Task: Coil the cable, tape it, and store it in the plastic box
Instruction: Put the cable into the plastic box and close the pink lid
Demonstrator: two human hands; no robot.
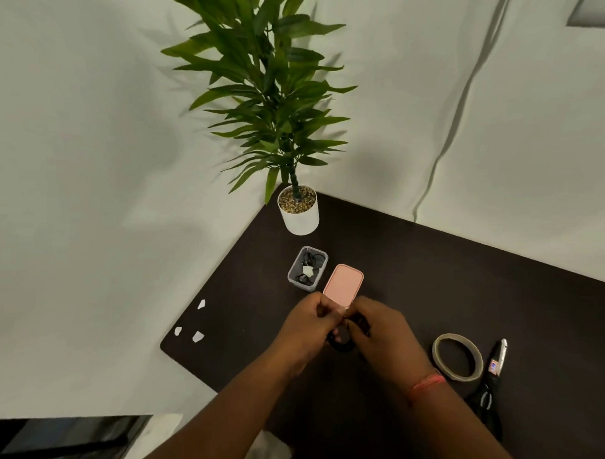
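Both of my hands meet over the dark table [463, 286], gripping a small black coiled cable [341, 344] between them. My left hand [308, 322] pinches its upper left side and my right hand [381, 330] holds its right side; most of the coil is hidden by my fingers. Just beyond them lies the pink lid [343, 284]. Left of the lid stands the open clear plastic box [294, 267], holding black coiled cables with a piece of pale tape on them. A roll of tape [458, 356] lies to the right of my right hand.
Black-handled scissors [493, 383] lie right of the tape roll. Three small white tape pieces [197, 336] stick near the table's left edge. A potted plant [299, 210] in a white pot stands at the far corner against the white wall.
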